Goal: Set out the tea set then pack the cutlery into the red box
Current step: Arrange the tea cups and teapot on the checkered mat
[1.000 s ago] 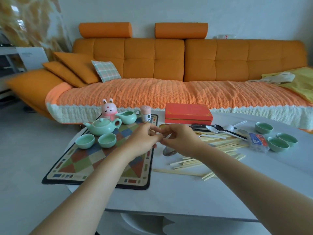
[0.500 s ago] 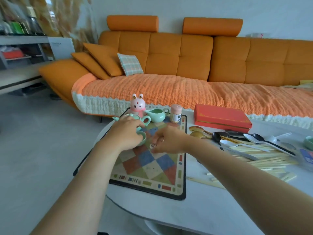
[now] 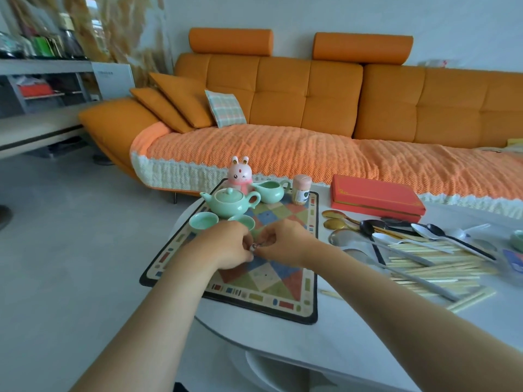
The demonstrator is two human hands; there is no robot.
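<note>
Above the patterned mat, left hand and right hand pinch a tiny item; likely mid tea-setting, far teacup needed next.

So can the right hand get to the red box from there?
Probably yes: the red box lies closed past the spoons with nothing on its lid. But the right hand and left hand both pinch a small thing over the mat.

The left hand has left the pale green ceramic teapot (now uncovered), joining the right hand in pinching a small dark thing before it.
</note>
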